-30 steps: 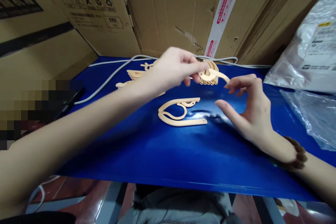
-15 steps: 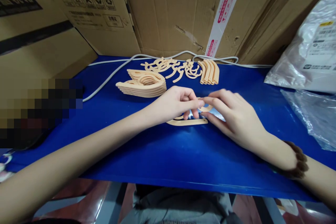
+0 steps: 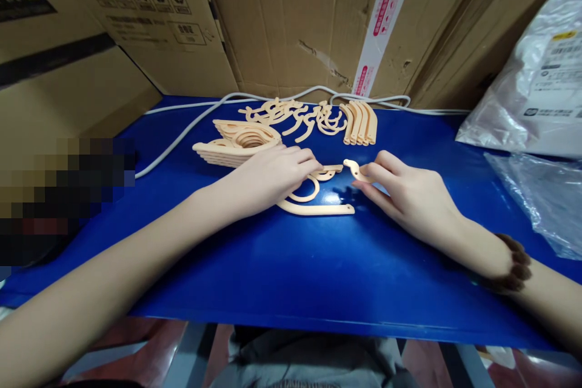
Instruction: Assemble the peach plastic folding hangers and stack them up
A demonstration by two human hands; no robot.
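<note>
L hand (image 3: pixel 284 173) lies palm-down over the L end of a beige curved frame (image 3: pixel 318 210), fingers bent onto its far arm; fingertips hidden, so can't tell if it's closed on it. Frame lies flat approx. mid-tabletop (image 3: pixel 291 282), its near arm pointing to the R edge, w/ a round loop btwn the two arms. R hand (image 3: pixel 407 194) pinches a small hook pc (image 3: pixel 356 171) btwn thumb & fingers, just R of the frame's far-arm tip, a little apart from it. Brown bracelet (image 3: pixel 517 262) on R wrist.

Toward the far edge, L of ctr: stack of beige frames (image 3: pixel 216 154), partly behind L hand. Along the far edge, about ctr: loose curved pcs (image 3: pixel 291 114), then a row of bent arms (image 3: pixel 361 123) to their R. White cable (image 3: pixel 179 138) runs along the far edge & curves down toward the L side. Cardboard (image 3: pixel 291 18) stands behind. Far R corner: plastic mailer bag (image 3: pixel 522 91), w/ clear plastic sheet (image 3: pixel 536 200) nearer, by the R edge.
</note>
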